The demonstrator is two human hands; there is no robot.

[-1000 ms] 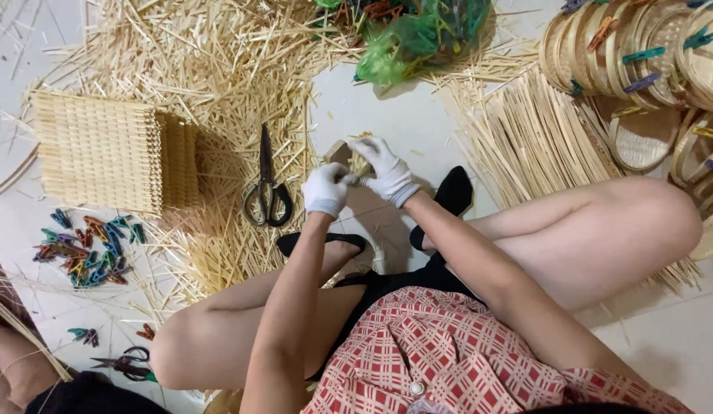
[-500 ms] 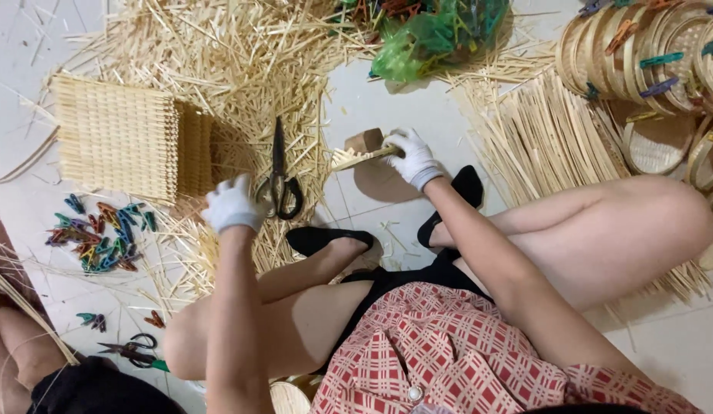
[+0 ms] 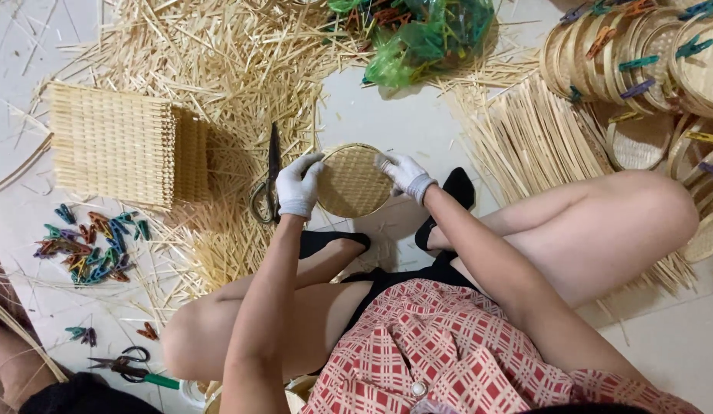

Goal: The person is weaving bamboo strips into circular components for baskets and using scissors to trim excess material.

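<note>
A round woven tray [image 3: 353, 181] is gripped at opposite edges — fingers curled on its rim — by the left hand [image 3: 297, 186] and right hand [image 3: 403, 174] (both gloved), beside scissors [image 3: 269, 175].

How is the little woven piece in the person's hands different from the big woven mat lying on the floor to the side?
The woven disc is round; the woven mat is rectangular. The disc is much smaller than the mat. The disc is held between the left hand and right hand, both gloved, while the mat lies untouched on the floor. Both are pale straw-coloured weave.
</note>
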